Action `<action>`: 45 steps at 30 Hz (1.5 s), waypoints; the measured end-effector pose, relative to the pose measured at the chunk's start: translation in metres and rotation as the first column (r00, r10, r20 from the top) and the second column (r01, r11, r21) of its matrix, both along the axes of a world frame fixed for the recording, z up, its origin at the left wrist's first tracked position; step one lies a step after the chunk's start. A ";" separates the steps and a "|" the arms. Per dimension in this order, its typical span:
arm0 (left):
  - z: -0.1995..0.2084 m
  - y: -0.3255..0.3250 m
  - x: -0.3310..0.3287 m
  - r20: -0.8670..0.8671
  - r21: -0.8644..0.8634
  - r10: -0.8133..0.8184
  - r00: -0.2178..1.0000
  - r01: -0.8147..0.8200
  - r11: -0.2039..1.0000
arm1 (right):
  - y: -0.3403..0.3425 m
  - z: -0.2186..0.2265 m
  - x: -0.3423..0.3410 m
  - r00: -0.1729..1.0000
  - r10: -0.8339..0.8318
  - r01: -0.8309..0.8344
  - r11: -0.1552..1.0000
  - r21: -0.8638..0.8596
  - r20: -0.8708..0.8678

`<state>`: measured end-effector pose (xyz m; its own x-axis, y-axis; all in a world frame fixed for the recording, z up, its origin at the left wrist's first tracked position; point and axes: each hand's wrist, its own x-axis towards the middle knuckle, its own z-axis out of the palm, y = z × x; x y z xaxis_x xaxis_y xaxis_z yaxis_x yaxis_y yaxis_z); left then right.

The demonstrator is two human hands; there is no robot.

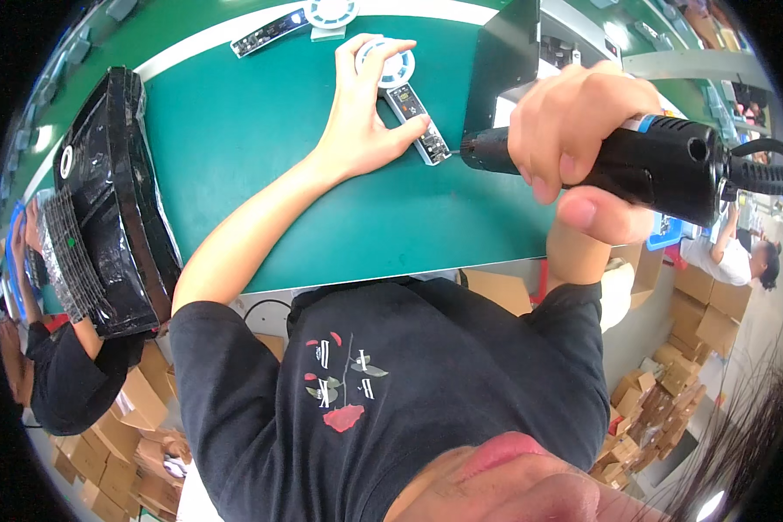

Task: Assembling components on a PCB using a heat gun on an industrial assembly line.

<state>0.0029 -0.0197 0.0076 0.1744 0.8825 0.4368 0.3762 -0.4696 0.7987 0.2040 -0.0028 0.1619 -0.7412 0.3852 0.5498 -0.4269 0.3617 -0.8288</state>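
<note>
Green bench mat (261, 139), left hand (365, 113) fingers spread on white device (409, 100), right hand (574, 139) fingers gripping black screwdriver (661, 170), cardboard boxes (661, 391) below.

Brown cardboard boxes (670, 383) lie heaped on the floor at lower right, and more brown cartons (117, 452) crowd the lower left. A black foil-wrapped package (117, 200) sits at the green surface's (252, 174) left edge.

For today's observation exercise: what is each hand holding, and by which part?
The right hand grips the black electric screwdriver around its barrel. The left hand presses down on the small white device, fingers across it.
</note>
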 end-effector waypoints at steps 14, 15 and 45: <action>0.007 -0.002 0.002 -0.008 0.021 -0.333 0.943 0.333 0.943 | -0.023 0.048 0.066 0.777 -0.629 0.622 0.755 -0.207 0.040; 0.007 -0.003 0.002 -0.008 0.020 -0.335 0.942 0.335 0.942 | -0.024 0.047 0.062 0.766 -0.638 0.640 0.745 -0.187 0.080; 0.004 -0.007 0.002 -0.011 0.022 -0.363 0.932 0.363 0.932 | -0.035 0.016 -0.034 0.772 -0.629 0.635 0.760 -0.137 0.095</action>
<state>0.0051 -0.0270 0.0119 0.4834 0.7485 0.4538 0.1819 -0.5930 0.7844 0.1702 -0.0375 0.1780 -0.3195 0.8499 0.4190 -0.1116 0.4054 -0.9073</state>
